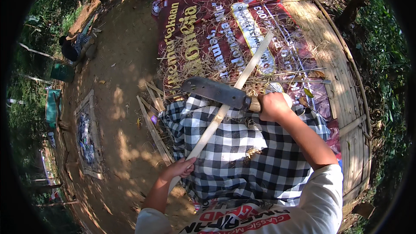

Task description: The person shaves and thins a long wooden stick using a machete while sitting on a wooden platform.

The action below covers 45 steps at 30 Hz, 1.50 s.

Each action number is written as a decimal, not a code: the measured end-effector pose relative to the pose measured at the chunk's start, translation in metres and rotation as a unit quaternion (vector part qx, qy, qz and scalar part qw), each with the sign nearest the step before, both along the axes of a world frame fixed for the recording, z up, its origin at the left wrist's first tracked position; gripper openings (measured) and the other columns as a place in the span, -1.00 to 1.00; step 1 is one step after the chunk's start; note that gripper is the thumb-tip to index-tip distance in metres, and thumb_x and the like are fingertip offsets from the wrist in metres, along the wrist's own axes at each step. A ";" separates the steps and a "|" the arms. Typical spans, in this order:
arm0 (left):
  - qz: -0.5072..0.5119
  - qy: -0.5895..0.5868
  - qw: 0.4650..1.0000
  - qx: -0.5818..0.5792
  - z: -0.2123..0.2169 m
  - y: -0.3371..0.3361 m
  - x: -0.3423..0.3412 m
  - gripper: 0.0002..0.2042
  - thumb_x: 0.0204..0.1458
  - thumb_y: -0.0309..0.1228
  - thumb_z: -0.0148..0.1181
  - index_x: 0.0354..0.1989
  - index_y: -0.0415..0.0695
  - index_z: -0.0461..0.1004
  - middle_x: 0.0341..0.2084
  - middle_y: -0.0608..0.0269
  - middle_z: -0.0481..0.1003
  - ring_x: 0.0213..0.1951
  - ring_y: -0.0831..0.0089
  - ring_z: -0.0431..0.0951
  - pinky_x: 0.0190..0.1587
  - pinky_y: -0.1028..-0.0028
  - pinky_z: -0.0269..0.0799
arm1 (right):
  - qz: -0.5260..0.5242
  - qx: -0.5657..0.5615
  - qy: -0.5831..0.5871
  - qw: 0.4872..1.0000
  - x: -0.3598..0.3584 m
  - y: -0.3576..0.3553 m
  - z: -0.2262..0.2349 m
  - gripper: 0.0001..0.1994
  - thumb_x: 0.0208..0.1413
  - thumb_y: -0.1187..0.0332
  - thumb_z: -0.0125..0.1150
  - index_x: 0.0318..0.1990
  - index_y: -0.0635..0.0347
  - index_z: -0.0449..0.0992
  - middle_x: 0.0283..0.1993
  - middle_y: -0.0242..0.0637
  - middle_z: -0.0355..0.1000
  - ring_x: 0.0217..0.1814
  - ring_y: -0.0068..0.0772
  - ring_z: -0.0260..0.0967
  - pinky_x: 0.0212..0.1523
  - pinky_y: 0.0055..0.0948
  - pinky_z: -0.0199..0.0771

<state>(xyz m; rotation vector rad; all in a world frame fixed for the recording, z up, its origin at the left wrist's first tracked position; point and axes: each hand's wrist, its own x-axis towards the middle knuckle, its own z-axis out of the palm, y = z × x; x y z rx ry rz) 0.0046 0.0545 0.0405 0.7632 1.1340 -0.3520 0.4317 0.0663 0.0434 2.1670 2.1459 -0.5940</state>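
My left hand [178, 167] grips the near end of a long pale bamboo strip [253, 62] that slants up and away to the right. My right hand [274, 106] is closed on the wooden handle of a broad dark cleaver [214, 91]. The blade lies across the strip about midway along it, pointing left. Under both hands a black-and-white checked cloth [242, 156] covers my lap. Thin shavings and slivers lie on the cloth and beyond it.
A red printed banner [195, 21] strewn with bamboo shavings is spread ahead on a slatted bamboo platform [342, 82]. Cut bamboo pieces [151, 117] lie at the platform's left edge. Bare dirt ground [117, 60] runs left, with a flat framed panel [89, 134] and green containers [63, 71].
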 end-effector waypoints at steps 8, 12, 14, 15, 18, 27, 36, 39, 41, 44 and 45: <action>-0.015 0.048 0.998 -0.027 -0.015 0.009 0.000 -0.49 0.23 0.08 -0.14 -0.68 0.03 0.07 -0.80 0.55 0.01 -0.79 0.68 -0.06 -0.74 0.59 -0.18 | -0.122 0.008 0.057 0.991 0.033 -0.019 0.007 -0.67 -0.35 0.30 0.18 -0.37 0.32 0.52 -0.40 0.08 0.50 -0.30 0.10 0.50 -0.23 -0.13 0.53; 0.010 0.037 0.999 0.026 -0.007 -0.003 0.001 -0.55 0.26 0.00 -0.13 -0.64 0.04 0.10 -0.78 0.55 0.03 -0.77 0.68 -0.02 -0.72 0.60 -0.12 | -0.016 -0.101 0.064 0.993 -0.025 -0.020 0.044 -0.69 -0.28 0.25 0.23 -0.30 0.13 0.54 -0.44 -0.03 0.51 -0.34 0.02 0.51 -0.27 -0.11 0.52; 0.003 0.035 0.997 0.064 -0.004 -0.006 -0.001 -0.56 0.27 -0.03 -0.13 -0.64 0.04 0.10 -0.78 0.56 0.04 -0.76 0.69 0.00 -0.71 0.60 -0.10 | 0.017 -0.059 0.038 0.997 -0.009 -0.013 0.011 -0.67 -0.30 0.22 0.24 -0.29 0.10 0.55 -0.44 -0.07 0.52 -0.35 -0.01 0.51 -0.28 -0.13 0.52; 0.005 0.032 0.996 0.082 -0.002 -0.009 -0.002 -0.56 0.28 -0.04 -0.14 -0.64 0.04 0.10 -0.77 0.56 0.04 -0.75 0.69 0.01 -0.70 0.61 -0.09 | 0.038 -0.038 0.024 0.998 -0.001 -0.007 0.000 -0.67 -0.30 0.21 0.25 -0.28 0.09 0.55 -0.44 -0.08 0.52 -0.35 -0.02 0.52 -0.29 -0.13 0.52; 0.006 0.043 0.997 0.060 0.002 -0.003 0.004 -0.57 0.28 -0.07 -0.13 -0.64 0.04 0.11 -0.76 0.57 0.06 -0.74 0.70 0.02 -0.70 0.61 -0.08 | 0.009 -0.078 -0.038 0.996 0.022 0.000 0.012 -0.69 -0.38 0.22 0.21 -0.44 0.22 0.59 -0.39 0.00 0.54 -0.31 -0.07 0.54 -0.28 -0.21 0.55; -0.008 0.060 0.995 0.075 0.006 0.000 0.012 -0.55 0.27 -0.02 -0.12 -0.65 0.04 0.09 -0.78 0.58 0.04 -0.76 0.70 -0.01 -0.70 0.61 -0.11 | -0.158 0.067 -0.010 0.985 0.115 0.001 -0.006 -0.67 -0.37 0.25 0.21 -0.35 0.20 0.56 -0.40 0.11 0.48 -0.28 0.12 0.47 -0.23 -0.06 0.49; 0.009 0.030 0.999 0.038 -0.007 -0.004 -0.002 -0.59 0.27 -0.04 -0.12 -0.61 0.06 0.11 -0.78 0.57 0.05 -0.77 0.70 -0.01 -0.72 0.60 -0.11 | -0.061 -0.075 -0.032 0.995 0.030 -0.003 0.025 -0.62 -0.33 0.22 0.22 -0.26 0.15 0.56 -0.30 -0.05 0.55 -0.22 -0.05 0.54 -0.20 -0.15 0.56; 0.024 0.033 0.998 0.057 -0.004 -0.008 0.001 -0.57 0.25 -0.02 -0.09 -0.63 0.05 0.12 -0.78 0.57 0.05 -0.78 0.70 -0.01 -0.73 0.61 -0.09 | -0.010 -0.048 -0.106 0.993 0.059 0.006 0.024 -0.69 -0.40 0.14 0.24 -0.46 0.13 0.60 -0.45 0.01 0.52 -0.36 0.00 0.53 -0.28 -0.17 0.55; 0.020 0.033 0.997 0.068 -0.004 -0.006 0.003 -0.54 0.25 0.01 -0.10 -0.65 0.05 0.10 -0.79 0.57 0.04 -0.78 0.70 -0.01 -0.72 0.60 -0.10 | -0.143 0.070 -0.014 0.987 0.111 0.011 -0.002 -0.71 -0.37 0.20 0.26 -0.46 0.17 0.59 -0.45 0.05 0.50 -0.35 0.06 0.50 -0.28 -0.12 0.52; -0.039 0.074 0.996 0.036 -0.002 0.013 0.016 -0.49 0.23 0.08 -0.14 -0.69 0.04 0.08 -0.81 0.55 0.02 -0.78 0.68 -0.01 -0.73 0.59 -0.11 | -0.169 0.044 -0.044 0.984 0.139 0.003 0.002 -0.75 -0.34 0.28 0.31 -0.44 0.23 0.56 -0.48 0.08 0.47 -0.35 0.08 0.48 -0.27 -0.11 0.50; -0.041 0.074 0.996 0.021 -0.002 0.014 0.016 -0.48 0.23 0.10 -0.15 -0.70 0.04 0.07 -0.81 0.55 0.02 -0.79 0.67 -0.01 -0.73 0.59 -0.11 | -0.181 0.010 -0.078 0.980 0.132 0.003 0.004 -0.75 -0.32 0.27 0.30 -0.42 0.20 0.57 -0.39 0.00 0.52 -0.26 -0.01 0.52 -0.20 -0.19 0.54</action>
